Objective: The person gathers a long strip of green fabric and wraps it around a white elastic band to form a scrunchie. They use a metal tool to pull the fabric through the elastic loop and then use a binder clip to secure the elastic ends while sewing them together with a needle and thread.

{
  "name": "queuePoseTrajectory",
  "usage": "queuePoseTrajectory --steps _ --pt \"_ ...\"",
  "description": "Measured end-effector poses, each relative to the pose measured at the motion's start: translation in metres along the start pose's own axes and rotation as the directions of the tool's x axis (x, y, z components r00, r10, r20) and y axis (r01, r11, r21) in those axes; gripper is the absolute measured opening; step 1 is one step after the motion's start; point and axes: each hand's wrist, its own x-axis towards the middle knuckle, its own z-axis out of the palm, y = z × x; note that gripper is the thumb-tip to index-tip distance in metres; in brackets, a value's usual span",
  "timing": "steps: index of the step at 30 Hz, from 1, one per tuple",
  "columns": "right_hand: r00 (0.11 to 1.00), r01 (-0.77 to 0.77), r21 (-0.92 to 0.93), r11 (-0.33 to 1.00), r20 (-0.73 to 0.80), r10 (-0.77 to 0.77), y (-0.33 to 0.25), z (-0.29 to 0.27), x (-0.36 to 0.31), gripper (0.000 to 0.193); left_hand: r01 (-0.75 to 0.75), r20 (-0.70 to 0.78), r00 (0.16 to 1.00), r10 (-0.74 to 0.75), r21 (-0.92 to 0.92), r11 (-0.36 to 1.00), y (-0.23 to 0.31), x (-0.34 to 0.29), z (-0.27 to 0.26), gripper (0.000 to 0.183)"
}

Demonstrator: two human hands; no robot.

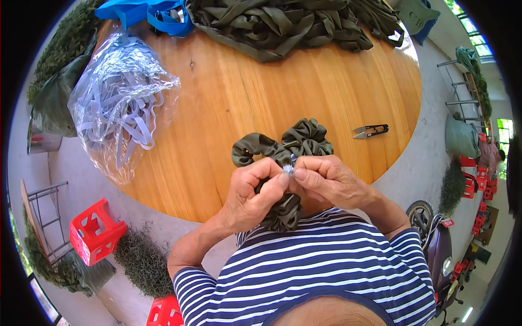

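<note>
A gathered tube of dark olive satin fabric [254, 148], bunched like a scrunchie, lies at the near edge of the table in front of my chest. A short bit of pale lilac elastic band [288, 169] shows between my fingertips where the fabric ends meet. My left hand [253, 191] is closed, thumb and forefinger pinching the elastic from the left. From the right, my right hand [330, 179] pinches it too, its fingers curled. More of the bunched fabric hangs below my hands. The exact shape of the elastic is hidden by my fingers.
Thread snips [372, 131] with black handles lie on the wooden table [217, 114] to the right. A clear plastic bag [122, 103] of lilac elastic strips sits at left. Olive fabric strips [283, 27] and a blue bag [144, 13] line the far side. A red stool [95, 231] stands left.
</note>
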Motion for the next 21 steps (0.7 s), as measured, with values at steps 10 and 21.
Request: queuePoseTrajectory --steps 10,21 --pt "0.992 -0.097 0.071 0.993 -0.069 0.102 -0.001 -0.001 0.004 0.031 -0.230 -0.120 0.953 0.278 0.312 0.922 0.000 0.009 -0.002 0.005" --pt "0.931 0.201 -0.235 0.951 -0.257 -0.261 0.039 0.013 0.014 0.015 -0.584 0.109 0.731 0.673 0.611 0.535 -0.024 0.027 -0.004 0.010"
